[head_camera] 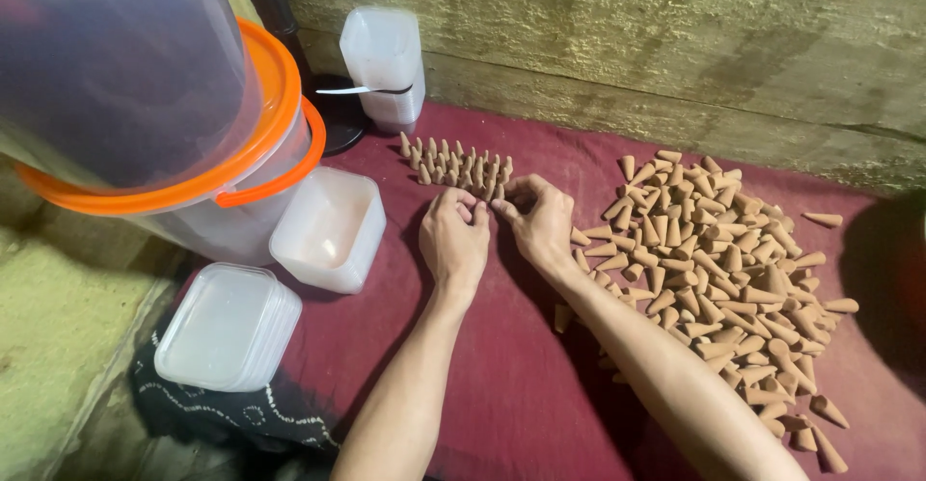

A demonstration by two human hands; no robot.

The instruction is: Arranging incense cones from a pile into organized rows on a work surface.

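Note:
My left hand (453,240) and my right hand (540,220) rest side by side on a maroon cloth (521,384), fingertips meeting at the near end of a cluster of small tan cones standing upright (458,167). The fingers of both hands are pinched around cones at that end. A big loose heap of the same tan cones (723,269) lies to the right of my right forearm, most of them on their sides.
An open clear plastic tub (328,230) sits left of my hands, a lidded stack (229,327) nearer me, another tub stack (384,61) by the rough wall. A clear bucket with an orange rim (183,143) looms at the left.

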